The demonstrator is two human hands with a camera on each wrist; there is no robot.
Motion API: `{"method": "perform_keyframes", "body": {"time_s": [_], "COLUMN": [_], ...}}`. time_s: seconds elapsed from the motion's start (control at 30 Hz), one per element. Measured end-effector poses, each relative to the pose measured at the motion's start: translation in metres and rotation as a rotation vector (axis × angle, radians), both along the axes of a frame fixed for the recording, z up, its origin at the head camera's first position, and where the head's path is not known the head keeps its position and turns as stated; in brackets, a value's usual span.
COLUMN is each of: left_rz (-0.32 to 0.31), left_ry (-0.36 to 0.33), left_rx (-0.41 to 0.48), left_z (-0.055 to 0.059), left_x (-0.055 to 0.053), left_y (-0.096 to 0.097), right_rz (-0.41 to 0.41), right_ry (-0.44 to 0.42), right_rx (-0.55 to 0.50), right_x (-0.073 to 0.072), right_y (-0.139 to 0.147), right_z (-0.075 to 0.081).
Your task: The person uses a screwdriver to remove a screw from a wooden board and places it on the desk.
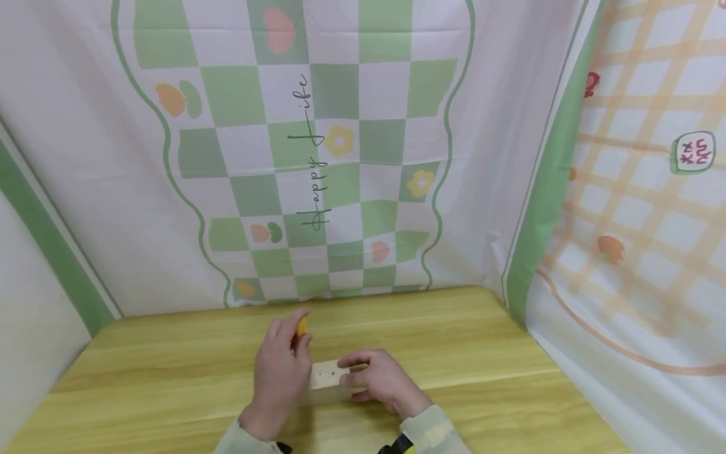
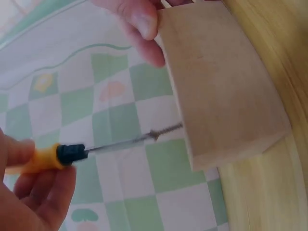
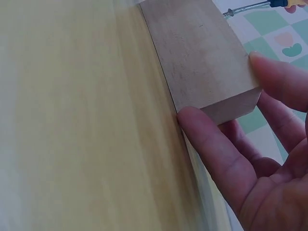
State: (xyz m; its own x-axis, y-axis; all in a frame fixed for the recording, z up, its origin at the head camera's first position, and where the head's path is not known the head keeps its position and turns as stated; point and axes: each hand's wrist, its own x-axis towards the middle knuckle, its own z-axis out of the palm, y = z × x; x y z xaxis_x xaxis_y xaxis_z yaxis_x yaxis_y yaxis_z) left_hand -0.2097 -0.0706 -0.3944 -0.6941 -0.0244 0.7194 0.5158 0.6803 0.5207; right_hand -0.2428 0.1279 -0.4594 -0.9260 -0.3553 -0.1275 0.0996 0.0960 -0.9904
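One left hand (image 1: 280,366), lower centre, is curling round one yellow-handled screwdriver (image 2: 71,154), tip meeting one screw (image 2: 168,129); one right hand (image 1: 387,380) is gripping one wooden block (image 2: 226,91), fingers part-spread.

The hands number two: one left hand (image 1: 280,366) and one right hand (image 1: 388,381), with two sleeves (image 1: 437,432), one per arm. There is one screwdriver (image 2: 45,158), along with one screw (image 2: 168,129). The wooden block (image 2: 221,86) is a single piece, and the head view shows two dark spots (image 1: 333,373) on it. One table (image 1: 170,378) is in sight. On one checked panel (image 1: 232,94), that view shows two yellow flowers (image 1: 339,140), five pink or orange shapes (image 1: 380,252), two wavy green lines (image 1: 166,145) and two words of lettering (image 1: 316,192).
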Motion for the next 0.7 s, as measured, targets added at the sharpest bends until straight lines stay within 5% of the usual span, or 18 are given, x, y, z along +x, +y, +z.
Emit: {"method": "perform_keyframes", "body": {"time_s": [0.07, 0.2, 0.3, 0.47, 0.7], "left_rz": [-0.090, -0.366, -0.494, -0.518, -0.426], "left_ry": [-0.045, -0.229, -0.365, -0.399, -0.351], "left_rx": [0.015, 0.100, 0.151, 0.142, 0.178], "left_z": [0.002, 0.007, 0.009, 0.010, 0.011], "left_x": [-0.001, -0.007, -0.012, -0.017, -0.014], "left_y": [-0.007, -0.024, -0.036, -0.044, -0.041], "right_rz": [0.002, 0.001, -0.002, -0.006, -0.004], "right_ry": [0.000, -0.007, -0.003, 0.003, -0.008], "right_rx": [0.003, 0.002, -0.001, -0.002, 0.002], "right_x": [0.000, 0.000, 0.000, 0.001, 0.002], "right_y": [0.000, 0.001, 0.001, 0.001, 0.001], "right_z": [0.000, 0.000, -0.001, -0.001, 0.002]}}
